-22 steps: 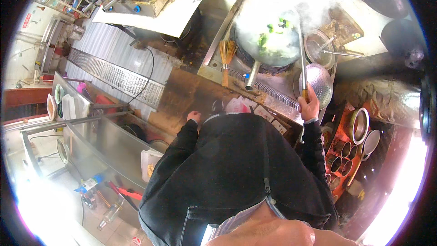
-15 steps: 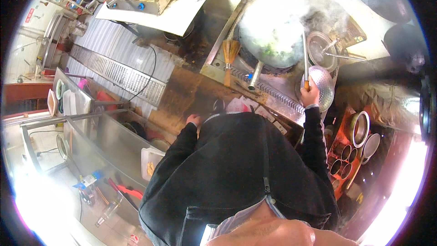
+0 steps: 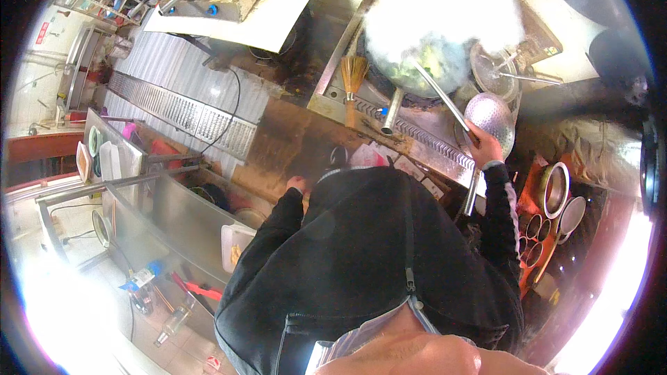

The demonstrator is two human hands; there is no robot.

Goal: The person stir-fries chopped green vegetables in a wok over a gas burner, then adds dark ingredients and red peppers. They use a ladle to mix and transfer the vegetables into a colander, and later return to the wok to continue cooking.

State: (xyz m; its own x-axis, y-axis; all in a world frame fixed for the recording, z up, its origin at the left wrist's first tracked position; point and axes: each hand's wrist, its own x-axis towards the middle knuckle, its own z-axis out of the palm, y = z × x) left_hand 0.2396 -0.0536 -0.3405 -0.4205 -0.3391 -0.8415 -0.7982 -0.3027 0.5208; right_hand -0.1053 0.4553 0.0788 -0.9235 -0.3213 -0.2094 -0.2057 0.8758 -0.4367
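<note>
My right hand (image 3: 488, 146) is closed around the wooden end of a long-handled metal wok tool (image 3: 442, 94). Its shaft slants forward and left over the wok (image 3: 399, 87), and steam hides the working end. Green leafy vegetables (image 3: 432, 61) show through the steam in the wok, whose tubular handle (image 3: 393, 112) points toward me. Just past my right hand lies a round perforated strainer (image 3: 492, 117) on the stove edge. My left hand (image 3: 297, 184) hangs low by my left side, mostly hidden by the sleeve; its fingers do not show clearly.
A bamboo brush (image 3: 353, 76) lies left of the wok. Behind the strainer stands a round pot (image 3: 483, 62) with a utensil in it. A second stove (image 3: 233, 7) with pans is at far left. A steel counter (image 3: 163, 215) runs along my left, and a red rack (image 3: 533, 226) stands at right.
My right hand has moved right and slightly nearer to me. The tool's shaft has swung from nearly upright to a leftward slant over the wok. Steam has shifted, exposing more vegetables.
</note>
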